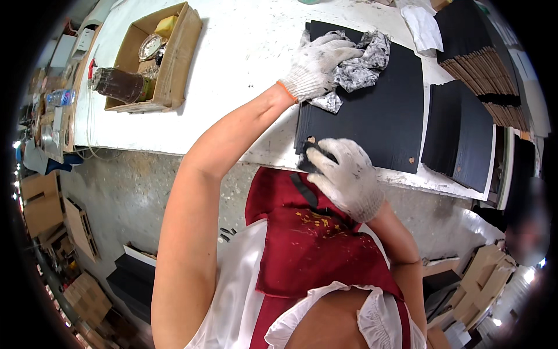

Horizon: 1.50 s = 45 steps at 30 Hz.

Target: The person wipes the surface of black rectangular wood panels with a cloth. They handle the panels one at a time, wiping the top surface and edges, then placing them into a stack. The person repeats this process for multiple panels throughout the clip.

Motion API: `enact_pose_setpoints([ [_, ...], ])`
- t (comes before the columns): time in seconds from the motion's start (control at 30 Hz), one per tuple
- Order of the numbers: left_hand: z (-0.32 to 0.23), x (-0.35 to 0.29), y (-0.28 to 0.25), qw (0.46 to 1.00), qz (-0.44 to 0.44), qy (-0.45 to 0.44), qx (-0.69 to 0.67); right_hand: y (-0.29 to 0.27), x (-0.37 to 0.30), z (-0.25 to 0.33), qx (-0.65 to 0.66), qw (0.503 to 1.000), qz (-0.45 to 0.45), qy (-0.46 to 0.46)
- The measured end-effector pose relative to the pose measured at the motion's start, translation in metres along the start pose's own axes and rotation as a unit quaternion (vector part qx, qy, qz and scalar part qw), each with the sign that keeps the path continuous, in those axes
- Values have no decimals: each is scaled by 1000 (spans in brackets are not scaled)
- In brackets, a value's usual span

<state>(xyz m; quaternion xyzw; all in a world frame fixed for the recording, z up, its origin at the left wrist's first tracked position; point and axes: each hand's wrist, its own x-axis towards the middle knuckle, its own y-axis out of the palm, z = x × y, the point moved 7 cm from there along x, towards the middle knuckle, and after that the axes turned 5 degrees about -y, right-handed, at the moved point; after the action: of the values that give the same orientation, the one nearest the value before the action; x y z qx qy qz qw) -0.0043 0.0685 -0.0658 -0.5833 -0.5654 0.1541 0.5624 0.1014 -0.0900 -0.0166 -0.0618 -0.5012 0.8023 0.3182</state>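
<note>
A black board [378,128] lies flat on the white table, with small bare spots near its near corners. My left hand [319,65], in a white knitted glove smudged with dark marks, presses a crumpled, black-stained white rag [367,61] onto its far part. Down at the board's near left corner is my right hand [347,177], gloved the same way. Its fingers are bent round a small black block-like piece [308,160], partly hidden under them; its exact kind I cannot make out.
An open cardboard box [189,52] at the far left holds a yellow sponge and a dark bottle [119,84]. More black boards [459,131] lie to the right, with a tall stack [476,52] behind them. A white cloth [421,28] lies beside that stack.
</note>
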Motion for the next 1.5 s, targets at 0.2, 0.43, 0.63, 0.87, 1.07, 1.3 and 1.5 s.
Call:
enact_pose_setpoints([
  [0.2, -1, 1, 1, 1000, -8, -1, -6, -11, 6, -19, -33, 996, -75, 31],
  [0.43, 0, -1, -1, 997, -17, 13, -71, -20, -24, 7, 34, 997, -42, -53],
  [0.63, -1, 0, -6, 990, -38, 61, -123, -85, -76, -68, -55, 923, -317, 212],
  [0.87, -44, -117, -43, 955, 73, 74, -277, -76, -117, -155, 153, 760, -478, 413],
  [1.07, -38, -141, -27, 947, 50, 40, -315, -69, -118, -154, 125, 768, -482, 402],
  [1.3, 2, -23, -27, 984, 67, 5, -167, -68, -119, -157, 44, 784, -503, 361],
  [1.5, -14, 0, -11, 977, 134, 99, -130, -68, -119, -157, 46, 776, -515, 362],
])
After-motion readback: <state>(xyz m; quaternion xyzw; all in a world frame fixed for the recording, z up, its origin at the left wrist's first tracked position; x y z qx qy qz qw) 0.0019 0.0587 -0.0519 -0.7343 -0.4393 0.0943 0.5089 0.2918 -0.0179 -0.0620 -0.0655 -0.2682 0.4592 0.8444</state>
